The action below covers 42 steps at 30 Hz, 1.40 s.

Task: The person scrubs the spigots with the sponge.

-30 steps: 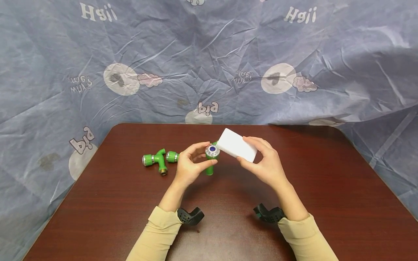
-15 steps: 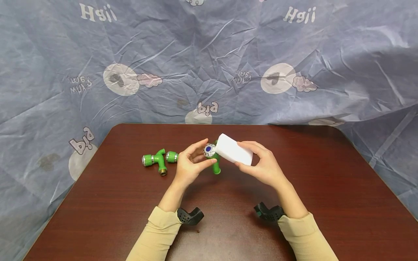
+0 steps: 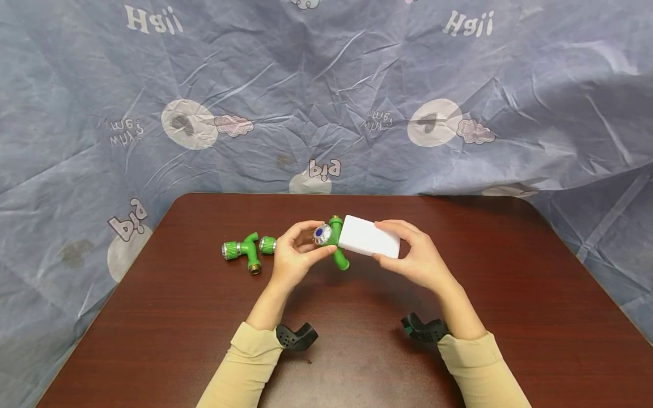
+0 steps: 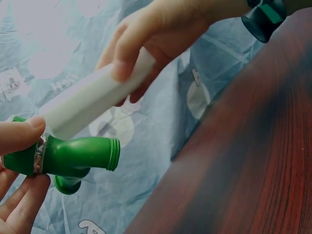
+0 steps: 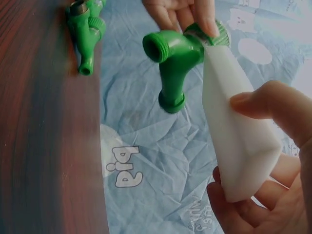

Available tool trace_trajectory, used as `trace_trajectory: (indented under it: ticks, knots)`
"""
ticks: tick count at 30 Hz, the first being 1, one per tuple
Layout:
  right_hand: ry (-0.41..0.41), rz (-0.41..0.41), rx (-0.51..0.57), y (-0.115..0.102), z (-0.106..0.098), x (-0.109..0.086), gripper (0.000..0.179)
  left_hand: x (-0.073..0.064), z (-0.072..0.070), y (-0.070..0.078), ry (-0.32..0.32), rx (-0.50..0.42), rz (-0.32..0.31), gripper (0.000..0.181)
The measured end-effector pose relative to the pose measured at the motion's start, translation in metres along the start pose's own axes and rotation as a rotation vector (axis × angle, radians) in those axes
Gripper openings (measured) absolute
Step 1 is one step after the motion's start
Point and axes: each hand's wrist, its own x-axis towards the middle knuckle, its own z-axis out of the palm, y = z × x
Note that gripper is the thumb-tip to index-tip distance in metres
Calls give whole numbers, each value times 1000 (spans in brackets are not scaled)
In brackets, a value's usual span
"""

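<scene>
A green tap (image 3: 336, 233) with a silver-rimmed, blue-centred knob is pinched at the knob by my left hand (image 3: 295, 255), above the table. My right hand (image 3: 415, 258) grips a white sponge block (image 3: 368, 237) by its right end, thumb on one face and fingers on the other. The block's left end touches the tap beside the knob. From the left wrist view, the tap's open threaded end (image 4: 114, 154) points away from my left thumb. In the right wrist view the block (image 5: 239, 131) lies against the tap's knob end.
Another green tap (image 3: 247, 252) lies on the dark red wooden table (image 3: 357, 351) to the left. Next to it shows a green knob (image 3: 267, 245), the rest hidden behind my left hand. A blue printed cloth (image 3: 326, 102) hangs behind the table.
My left hand has turned the tap, so its knob faces further left and its spout swings right. The white sponge block has tilted closer to level and shifted over the tap's side.
</scene>
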Motion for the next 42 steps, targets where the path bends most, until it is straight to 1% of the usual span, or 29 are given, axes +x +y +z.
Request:
trace_trajectory:
  ticks: [2,4,7,10,12,15,18,21,24,28,31,34,37,40,42]
  knots:
    - [-18,-7,-12,0,0,0,50,0,0,0,1,-1,-9,47]
    - [-32,-7,-47,1,1,0,49,0,0,0,1,7,-10,47]
    - [-23,5,-89,2,1,0,49,0,0,0,6,17,-1,50]
    - [-8,-3,-62,1,0,-1,49,0,-1,-1,5,9,17,53]
    - [-15,-19,-35,0,0,-1,49,0,-1,-1,-5,-8,32,53]
    - [-31,-45,-34,-1,0,-1,50,0,-1,-2,-14,-5,48,51]
    - [-24,-49,-56,-1,1,0,51,0,0,-2,-3,14,33,48]
    - [-1,-49,-53,-2,1,-1,51,-1,0,-3,-4,-15,-2,48]
    - [10,-47,-42,-4,1,0,52,1,-3,-15,-28,-61,0,49]
    - [16,-63,-53,-6,3,0,53,4,-6,-31,-73,-80,30,53]
    - [21,-78,-73,-6,4,0,54,3,-7,-31,-93,-59,35,51]
    - [28,-82,-96,-6,5,0,54,3,-7,-31,-101,-34,27,48]
    - [40,-78,-108,-6,5,0,54,2,-7,-28,-91,-1,-5,47]
    - [68,-67,-93,-7,3,0,53,0,-5,-16,-79,28,-49,46]
    - [91,-60,-71,-9,2,0,54,-2,-4,-9,-76,29,-77,43]
